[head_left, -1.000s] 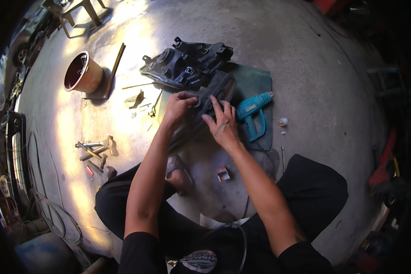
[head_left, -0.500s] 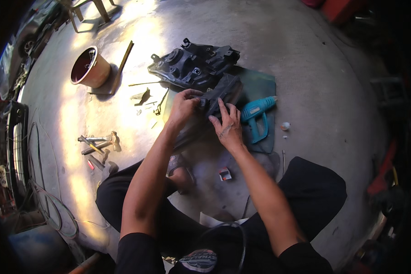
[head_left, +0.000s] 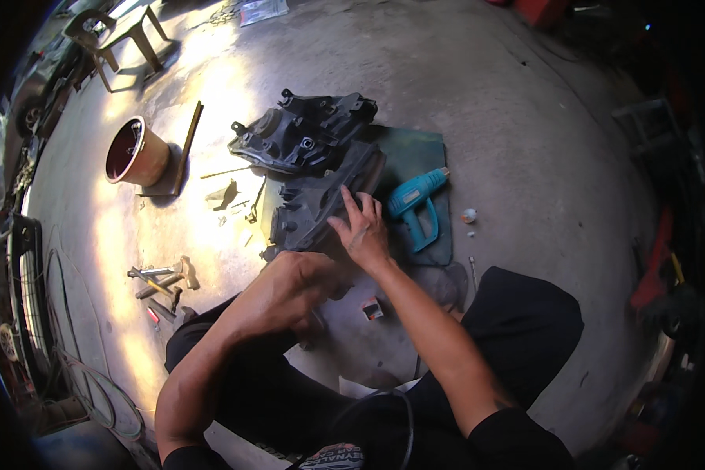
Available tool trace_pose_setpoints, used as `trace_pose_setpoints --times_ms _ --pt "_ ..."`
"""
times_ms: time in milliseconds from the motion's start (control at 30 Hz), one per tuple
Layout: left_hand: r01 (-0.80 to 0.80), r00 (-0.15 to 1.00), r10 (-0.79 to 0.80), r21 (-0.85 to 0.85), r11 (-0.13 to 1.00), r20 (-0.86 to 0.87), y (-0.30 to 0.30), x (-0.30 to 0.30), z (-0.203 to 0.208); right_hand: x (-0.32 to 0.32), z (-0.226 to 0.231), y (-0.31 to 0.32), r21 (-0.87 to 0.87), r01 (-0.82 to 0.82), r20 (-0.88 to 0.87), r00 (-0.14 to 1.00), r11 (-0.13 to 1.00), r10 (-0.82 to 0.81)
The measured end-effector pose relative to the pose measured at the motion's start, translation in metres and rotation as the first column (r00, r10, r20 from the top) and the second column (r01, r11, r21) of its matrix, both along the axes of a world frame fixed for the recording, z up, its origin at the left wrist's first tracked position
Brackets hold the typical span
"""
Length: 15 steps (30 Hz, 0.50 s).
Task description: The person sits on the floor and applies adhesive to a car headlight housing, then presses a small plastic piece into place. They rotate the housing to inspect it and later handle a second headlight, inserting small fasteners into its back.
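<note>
A black plastic car headlight housing (head_left: 315, 196) lies tilted in front of me, partly on a dark green board (head_left: 435, 149). My right hand (head_left: 362, 231) rests on its near right edge with thumb and fingers spread. My left hand (head_left: 309, 278) is just off the housing's near end, above my lap, wrist bent and knuckles up. Its fingers are blurred and turned away, so their grip is hidden. Just beyond lies a second black headlight housing (head_left: 301, 137). A teal heat gun (head_left: 415, 204) lies on the board, right of my right hand.
At left, hammers and hand tools (head_left: 164, 282) lie near a bucket (head_left: 139, 153) and a flat bar (head_left: 188, 149). A small open box (head_left: 371, 309) sits between my legs. A white cap (head_left: 469, 215) and thin rod (head_left: 472, 274) lie right. A plastic chair (head_left: 121, 43) stands far left.
My left hand has come off the housing and drawn back toward my lap. The near housing now lies lower and flatter. My right hand stays on it. The view has shifted.
</note>
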<state>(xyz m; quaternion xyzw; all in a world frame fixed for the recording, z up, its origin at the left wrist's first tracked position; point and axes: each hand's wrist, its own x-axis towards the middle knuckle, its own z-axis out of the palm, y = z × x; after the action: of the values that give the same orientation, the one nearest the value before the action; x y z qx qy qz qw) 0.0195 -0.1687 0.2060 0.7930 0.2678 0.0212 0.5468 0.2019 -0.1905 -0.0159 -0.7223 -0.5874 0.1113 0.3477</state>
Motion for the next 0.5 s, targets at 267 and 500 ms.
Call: trace_pose_setpoints --times_ms 267,500 --pt "0.053 0.999 -0.053 0.319 0.946 -0.01 0.005 0.009 -0.032 0.007 0.0 0.001 -0.023 -0.035 -0.023 0.999 0.999 0.035" --pt "0.229 0.973 -0.196 0.424 0.876 -0.121 -0.003 0.007 -0.033 0.008 0.007 0.001 -0.085 -0.028 -0.047 0.999 0.996 0.025"
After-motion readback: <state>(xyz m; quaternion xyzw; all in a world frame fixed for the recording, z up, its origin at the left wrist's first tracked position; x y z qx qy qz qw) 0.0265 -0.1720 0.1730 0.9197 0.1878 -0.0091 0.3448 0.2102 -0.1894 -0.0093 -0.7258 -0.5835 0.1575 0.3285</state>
